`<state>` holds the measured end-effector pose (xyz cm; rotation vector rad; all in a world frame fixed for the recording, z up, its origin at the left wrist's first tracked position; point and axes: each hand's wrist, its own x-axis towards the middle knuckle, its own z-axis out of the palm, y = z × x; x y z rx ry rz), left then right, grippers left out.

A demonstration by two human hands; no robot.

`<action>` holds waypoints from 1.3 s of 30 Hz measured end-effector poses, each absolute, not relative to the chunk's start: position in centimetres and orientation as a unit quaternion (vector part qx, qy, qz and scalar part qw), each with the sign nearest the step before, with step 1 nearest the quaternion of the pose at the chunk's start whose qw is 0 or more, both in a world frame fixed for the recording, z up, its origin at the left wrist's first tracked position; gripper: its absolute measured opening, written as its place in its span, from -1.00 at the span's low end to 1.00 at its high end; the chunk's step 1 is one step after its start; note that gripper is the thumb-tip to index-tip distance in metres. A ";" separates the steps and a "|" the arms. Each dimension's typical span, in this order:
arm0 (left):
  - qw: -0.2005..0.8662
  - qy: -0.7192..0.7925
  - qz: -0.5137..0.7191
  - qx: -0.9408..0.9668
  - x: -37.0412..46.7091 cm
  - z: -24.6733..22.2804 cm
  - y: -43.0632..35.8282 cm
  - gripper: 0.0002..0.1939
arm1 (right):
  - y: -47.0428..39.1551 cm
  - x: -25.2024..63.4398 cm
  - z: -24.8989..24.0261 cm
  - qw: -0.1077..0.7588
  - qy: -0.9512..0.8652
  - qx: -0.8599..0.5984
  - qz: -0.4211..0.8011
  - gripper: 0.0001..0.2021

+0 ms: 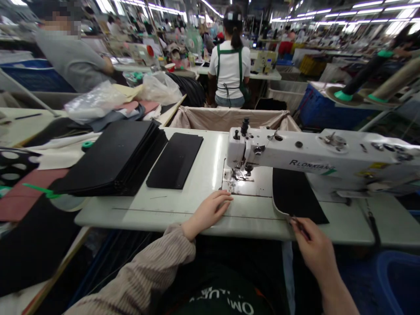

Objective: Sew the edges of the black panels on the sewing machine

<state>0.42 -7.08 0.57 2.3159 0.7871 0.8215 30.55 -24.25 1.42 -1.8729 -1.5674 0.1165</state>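
Observation:
My left hand point(210, 212) lies on the pale sewing table point(197, 208), fingers stretched out, just in front of the needle plate point(249, 187), holding nothing. With closed fingers, my right hand point(313, 240) grips the near-left corner of a black panel point(297, 197) that has a pale edge. A slim dark object, perhaps a small tool, shows in that same hand; its kind is unclear. The panel lies right of the needle, partly hidden under the arm of the white sewing machine point(295, 153). No material shows under the presser foot point(241, 175).
Left of the machine lies a flat black piece point(175, 162), beside a thick stack of black panels point(113, 157). A cloth-lined bin point(229, 119) stands behind the table. A blue tub point(398, 280) is at lower right. Co-workers sit ahead, one in a white shirt point(226, 65).

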 end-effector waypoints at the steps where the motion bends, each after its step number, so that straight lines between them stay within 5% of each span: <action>1: 0.287 0.291 0.314 0.857 0.7 1.0 -7.1 -0.74 | -24.2 28.7 2.0 0.327 -0.648 -0.683 0.085 -0.82; 5: 0.316 0.220 0.307 0.871 2.7 2.4 -7.8 -0.69 | -23.7 20.7 3.6 0.231 -0.776 -0.525 0.262 -0.85; 8: 0.296 0.131 0.221 0.920 4.1 1.5 -8.6 -0.58 | -22.4 17.1 3.6 0.228 -0.795 -0.439 0.351 -0.93; 11: 0.232 0.089 0.150 0.957 3.8 -0.5 -9.3 -0.43 | -19.8 16.8 3.2 0.264 -0.782 -0.400 0.399 -0.78; 15: 0.167 0.211 0.156 0.950 -0.1 -1.7 -9.9 -0.44 | -14.1 18.9 2.9 0.303 -0.756 -0.527 0.243 -0.71; 21: 0.091 0.381 0.196 0.899 -5.9 -1.2 -9.2 -0.59 | -8.4 19.9 2.0 0.106 -0.773 -0.624 0.036 -0.50; 39: 0.116 0.238 0.156 0.951 -0.4 0.1 0.5 -0.46 | -9.3 20.5 0.0 0.102 -0.730 -0.674 -0.036 -0.50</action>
